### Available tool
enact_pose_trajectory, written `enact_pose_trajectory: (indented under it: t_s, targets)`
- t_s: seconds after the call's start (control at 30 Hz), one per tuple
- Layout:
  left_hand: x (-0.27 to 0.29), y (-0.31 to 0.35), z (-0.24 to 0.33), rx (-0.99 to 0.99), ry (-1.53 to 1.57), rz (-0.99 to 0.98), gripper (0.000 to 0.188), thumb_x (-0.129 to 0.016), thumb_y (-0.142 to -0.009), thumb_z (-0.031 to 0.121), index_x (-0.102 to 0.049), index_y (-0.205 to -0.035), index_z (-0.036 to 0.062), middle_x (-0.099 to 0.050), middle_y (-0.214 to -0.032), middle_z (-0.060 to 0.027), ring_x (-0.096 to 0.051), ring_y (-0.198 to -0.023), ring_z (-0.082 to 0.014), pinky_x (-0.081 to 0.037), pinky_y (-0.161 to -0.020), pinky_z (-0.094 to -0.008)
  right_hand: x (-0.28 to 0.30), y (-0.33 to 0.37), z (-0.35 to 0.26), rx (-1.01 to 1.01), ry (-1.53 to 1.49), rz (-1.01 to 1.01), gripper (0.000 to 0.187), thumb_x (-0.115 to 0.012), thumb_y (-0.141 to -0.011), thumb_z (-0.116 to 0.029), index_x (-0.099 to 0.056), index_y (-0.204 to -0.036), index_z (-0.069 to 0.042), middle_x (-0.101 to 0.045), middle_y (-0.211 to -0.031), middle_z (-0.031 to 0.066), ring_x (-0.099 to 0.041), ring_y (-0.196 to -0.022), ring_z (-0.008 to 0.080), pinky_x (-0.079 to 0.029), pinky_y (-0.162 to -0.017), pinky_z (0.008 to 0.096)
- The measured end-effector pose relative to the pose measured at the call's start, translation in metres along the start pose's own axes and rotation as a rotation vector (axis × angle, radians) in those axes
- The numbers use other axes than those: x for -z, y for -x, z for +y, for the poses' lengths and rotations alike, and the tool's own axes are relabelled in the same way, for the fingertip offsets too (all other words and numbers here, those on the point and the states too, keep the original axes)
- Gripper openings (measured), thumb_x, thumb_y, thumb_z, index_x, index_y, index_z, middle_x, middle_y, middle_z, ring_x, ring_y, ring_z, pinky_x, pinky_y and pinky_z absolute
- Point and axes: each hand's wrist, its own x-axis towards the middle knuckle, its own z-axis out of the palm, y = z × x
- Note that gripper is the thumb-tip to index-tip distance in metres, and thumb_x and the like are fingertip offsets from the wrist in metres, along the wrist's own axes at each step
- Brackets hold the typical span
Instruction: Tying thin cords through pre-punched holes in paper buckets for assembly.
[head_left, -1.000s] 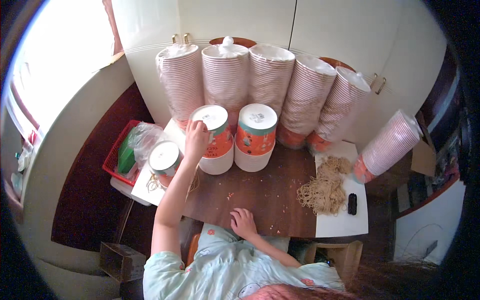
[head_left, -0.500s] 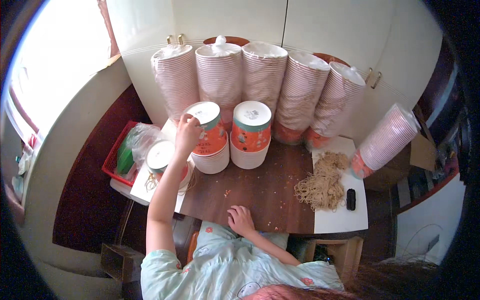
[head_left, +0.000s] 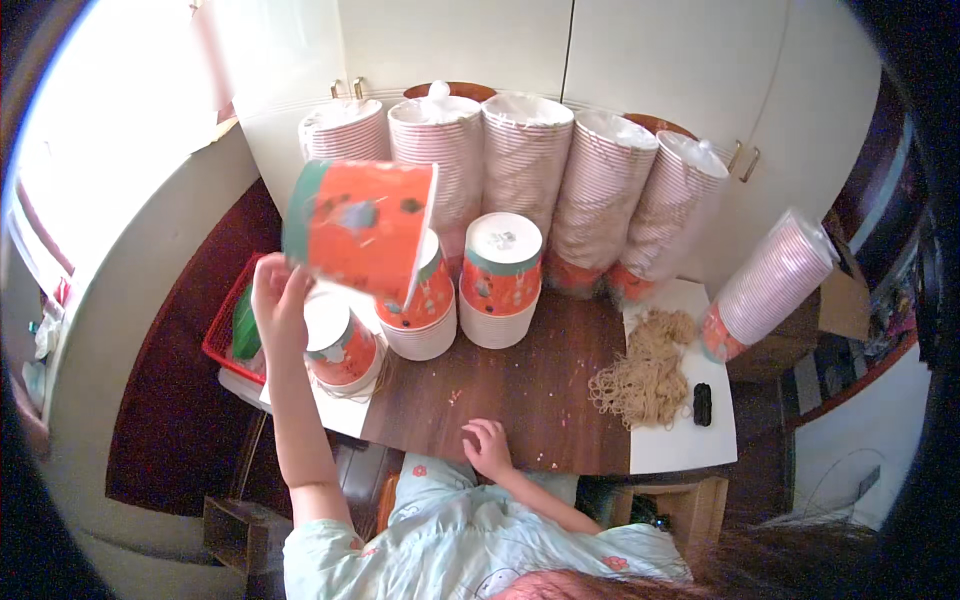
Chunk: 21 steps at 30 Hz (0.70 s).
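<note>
My left hand (head_left: 280,305) is closed on the lower edge of an orange paper tub (head_left: 365,225) with a teal band, lifted off the table and tipped on its side. Below it, near the tub's rim, stands a short upturned stack of tubs (head_left: 408,338). To its right is another upturned stack (head_left: 503,275) with a white base on top. A third upturned tub (head_left: 345,350) sits on a white board beside my left forearm, thin strings around its foot. My right hand (head_left: 488,447) rests at the table's front edge, fingers loosely apart and holding nothing.
Several tall plastic-wrapped tub stacks (head_left: 527,165) line the back; another stack (head_left: 768,285) leans at the far right. A heap of tan rubber bands (head_left: 645,375) and a small black object (head_left: 702,404) lie on the right white board. A red basket (head_left: 232,320) stands left.
My left hand has lifted the top tub off the left stack, swinging it up and to the left, tipped over. The right hand has barely shifted.
</note>
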Motion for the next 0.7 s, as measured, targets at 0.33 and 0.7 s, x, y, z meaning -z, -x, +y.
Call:
enact_pose_trajectory:
  t_s: [0.33,0.7]
  targets:
    - [-0.004,0.135,-0.068,0.866,0.77,-0.158,0.041,-0.045,-0.088,0.021,-0.039,-0.12,-0.0026,-0.05,-0.115,-0.0129,-0.054,-0.1,-0.0241,-0.047,-0.082,-0.0367,0.086,-0.063,-0.036,-0.262,-1.054,0.192,0.047,-0.044,-0.087,-0.032,-0.036,-0.123,-0.003,-0.045,-0.12,0.0075,-0.042,-0.111,0.0183,-0.032,-0.096,0.0317]
    - [-0.027,0.209,-0.102,1.418,0.889,-0.513,0.041,-0.047,-0.087,0.023,-0.042,-0.119,-0.0012,-0.052,-0.113,-0.015,-0.057,-0.096,-0.0255,-0.051,-0.077,-0.0395,0.188,-0.11,-0.041,-0.121,-1.248,0.009,0.065,-0.054,-0.077,-0.046,-0.038,-0.12,0.001,-0.047,-0.118,0.0132,-0.047,-0.106,0.021,-0.035,-0.093,0.0332]
